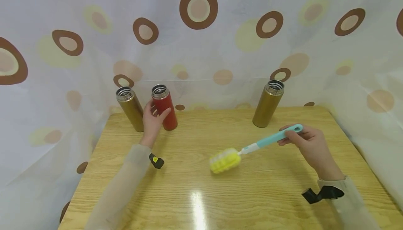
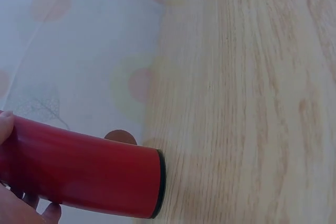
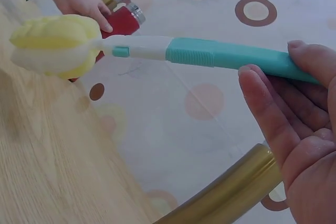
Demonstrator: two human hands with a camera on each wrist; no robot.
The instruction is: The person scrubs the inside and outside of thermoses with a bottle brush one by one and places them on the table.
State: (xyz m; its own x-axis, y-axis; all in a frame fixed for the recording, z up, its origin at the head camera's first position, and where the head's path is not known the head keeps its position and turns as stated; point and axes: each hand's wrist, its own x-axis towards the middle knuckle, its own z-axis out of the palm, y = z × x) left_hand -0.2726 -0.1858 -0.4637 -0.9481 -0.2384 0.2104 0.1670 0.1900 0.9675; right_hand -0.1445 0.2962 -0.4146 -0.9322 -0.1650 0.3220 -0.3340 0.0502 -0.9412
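Note:
My left hand grips a red thermos bottle around its body, thumb on the near side; its mouth has no lid. In the left wrist view the red bottle's dark base is right at the wooden surface. My right hand holds a bottle brush by the end of its turquoise handle, thumb and fingers pinching it. The brush's yellow and white sponge head points left over the table. In the right wrist view the sponge head overlaps part of the red bottle and left hand.
A gold bottle, lidless, stands just left of the red one. Another lidless gold bottle stands at the back right, beyond my right hand. A patterned curtain runs along the back and sides of the wooden table.

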